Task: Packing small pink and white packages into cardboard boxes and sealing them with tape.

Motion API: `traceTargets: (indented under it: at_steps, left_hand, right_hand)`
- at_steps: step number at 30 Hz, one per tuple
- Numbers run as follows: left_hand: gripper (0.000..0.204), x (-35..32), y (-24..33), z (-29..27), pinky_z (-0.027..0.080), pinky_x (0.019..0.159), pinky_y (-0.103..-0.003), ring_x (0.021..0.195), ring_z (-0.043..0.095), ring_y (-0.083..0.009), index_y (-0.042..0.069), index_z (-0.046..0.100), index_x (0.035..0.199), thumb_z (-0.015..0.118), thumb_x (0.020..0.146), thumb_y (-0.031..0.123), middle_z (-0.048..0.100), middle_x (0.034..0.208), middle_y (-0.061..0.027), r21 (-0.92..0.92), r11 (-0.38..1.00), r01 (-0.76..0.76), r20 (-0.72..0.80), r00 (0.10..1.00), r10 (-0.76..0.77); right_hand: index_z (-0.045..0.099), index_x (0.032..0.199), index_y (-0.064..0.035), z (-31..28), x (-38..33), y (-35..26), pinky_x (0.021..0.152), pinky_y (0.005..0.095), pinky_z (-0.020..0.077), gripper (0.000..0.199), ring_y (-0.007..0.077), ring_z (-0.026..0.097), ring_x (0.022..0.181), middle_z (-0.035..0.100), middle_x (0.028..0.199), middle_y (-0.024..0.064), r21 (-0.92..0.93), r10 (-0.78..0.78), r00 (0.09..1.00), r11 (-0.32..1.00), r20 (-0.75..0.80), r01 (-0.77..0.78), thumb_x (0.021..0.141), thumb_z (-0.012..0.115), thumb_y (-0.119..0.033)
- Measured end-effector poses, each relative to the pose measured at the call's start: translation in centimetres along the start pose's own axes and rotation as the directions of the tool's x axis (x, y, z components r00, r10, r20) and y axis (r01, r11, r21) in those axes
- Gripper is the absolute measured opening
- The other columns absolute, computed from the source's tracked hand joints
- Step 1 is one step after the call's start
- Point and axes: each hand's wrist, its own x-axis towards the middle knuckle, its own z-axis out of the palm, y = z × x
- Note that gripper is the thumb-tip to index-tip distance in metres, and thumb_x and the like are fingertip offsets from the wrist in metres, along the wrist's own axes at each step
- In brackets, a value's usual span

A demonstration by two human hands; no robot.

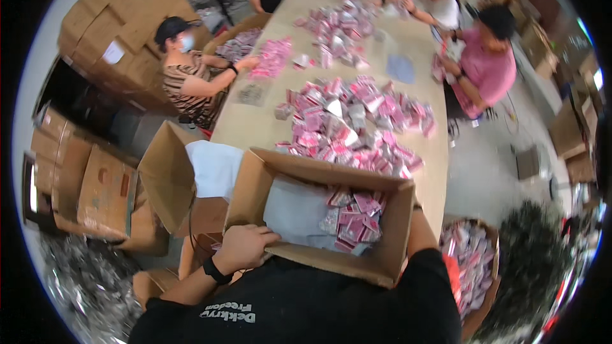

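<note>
Tilted toward me at the near end of the table is an open cardboard box (pixel 319 169). White lining paper (pixel 295 207) covers part of its inside, and a small heap of pink-and-white packets (pixel 358 224) lies toward its right. My left hand (pixel 243 246) grips the box's near left rim, fingers curled over the edge. Along the box's right side reaches my right forearm (pixel 421 232); the hand itself is hidden behind the box wall.
A large pile of pink packets (pixel 357 111) covers the table (pixel 255 129) beyond the box. Another open carton (pixel 167 175) stands left, a packet-filled carton (pixel 472 261) right. Several people work along the table, including one in a striped top (pixel 194 83) and one in pink (pixel 488 64).
</note>
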Motion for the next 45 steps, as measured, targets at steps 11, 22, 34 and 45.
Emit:
traceTargets:
  at_steps: [11,22,34,45]
  left_hand:
    - [0.047,-0.1,0.1,0.4,0.056,0.078,-0.038,0.095,0.069,-0.0249,0.020,0.070,0.114,0.082,0.068,0.021,0.071,0.107,-0.0021,-0.023,0.999,-0.025,-0.180,0.983,0.021]
    - [0.044,-0.1,-0.5,0.8,0.056,0.074,-0.037,0.093,0.069,-0.0239,0.021,0.070,0.113,0.081,0.070,0.023,0.070,0.105,-0.0008,-0.020,0.997,-0.071,-0.213,0.975,0.065]
    - [0.043,0.0,-0.2,0.7,0.056,0.073,-0.038,0.091,0.069,-0.0242,0.018,0.071,0.112,0.080,0.071,0.024,0.071,0.102,-0.0019,0.001,0.999,-0.045,-0.237,0.971,0.044]
    - [0.042,0.1,-0.3,0.9,0.056,0.073,-0.038,0.090,0.068,-0.0235,0.016,0.071,0.112,0.078,0.071,0.022,0.071,0.103,-0.0007,0.011,0.999,-0.046,-0.275,0.960,0.047]
  right_hand:
    - [0.069,0.098,0.0019,-6.2,-1.2,-2.1,0.082,0.0503,0.0549,0.031,0.0441,0.068,0.094,0.070,0.098,0.0269,0.403,0.062,0.996,0.915,-0.068,-0.030,0.090,0.057,-0.025]
    - [0.067,0.103,0.0001,-26.9,-4.3,-8.9,0.069,0.0454,0.0501,0.023,0.0412,0.067,0.077,0.066,0.083,0.0271,0.442,-0.013,0.949,0.883,-0.316,0.159,0.090,0.066,-0.019]
    - [0.066,0.121,0.0038,-43.9,-13.8,-22.0,0.077,0.0241,0.0526,0.027,0.0075,0.066,0.089,0.074,0.103,0.0062,0.514,-0.128,0.641,0.489,-0.757,0.704,0.096,0.067,-0.007]
    - [0.065,0.115,-0.0006,-36.5,-13.8,-32.7,0.069,0.0317,0.0544,0.023,0.0194,0.071,0.078,0.072,0.094,0.0153,0.491,-0.666,0.740,0.617,-0.090,0.615,0.094,0.067,-0.011]
